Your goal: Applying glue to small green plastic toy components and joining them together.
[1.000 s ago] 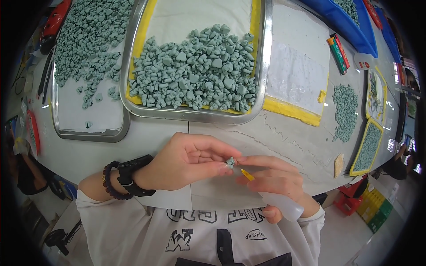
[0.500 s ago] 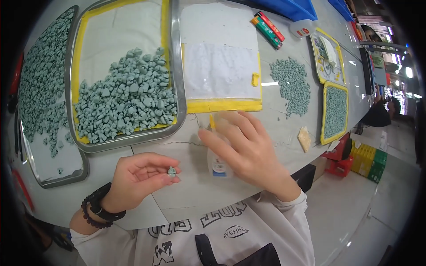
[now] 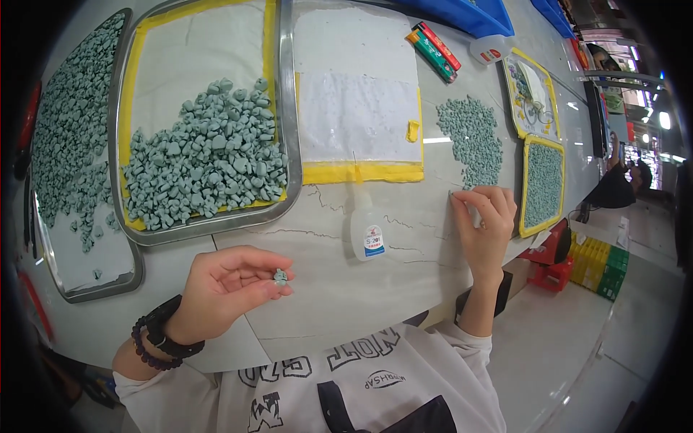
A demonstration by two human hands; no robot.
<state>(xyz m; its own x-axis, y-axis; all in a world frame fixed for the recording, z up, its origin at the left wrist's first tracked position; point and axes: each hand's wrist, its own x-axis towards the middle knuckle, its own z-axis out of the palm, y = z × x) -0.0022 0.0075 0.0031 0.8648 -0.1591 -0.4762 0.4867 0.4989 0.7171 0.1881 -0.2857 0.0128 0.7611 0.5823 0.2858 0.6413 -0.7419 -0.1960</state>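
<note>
Between the thumb and fingertips of my left hand (image 3: 229, 290) is a small cluster of pale green stones (image 3: 280, 277). My right hand (image 3: 485, 220) is at the near edge of a loose pile of tiny green stone chips (image 3: 471, 141), its thumb and forefinger pinched on what looks like one tiny chip (image 3: 452, 193). Between my hands is a clear squeeze bottle (image 3: 369, 229) with a white and blue label and a yellow nozzle ending in a thin needle tip. Neither hand touches it.
A metal-rimmed tray (image 3: 287, 108) of larger green stones is at the left, with a second stone-covered tray (image 3: 108, 292) beyond it. White paper sheet (image 3: 361, 115) has yellow tape edging. Rightward are a yellow-edged tray of chips (image 3: 545, 184), red and green boxes (image 3: 435, 54) and a blue bin (image 3: 462, 18).
My right hand has let go of the squeeze bottle and moved right to the small chip pile, where its fingers now pinch. The left hand has stayed in place with its stones.
</note>
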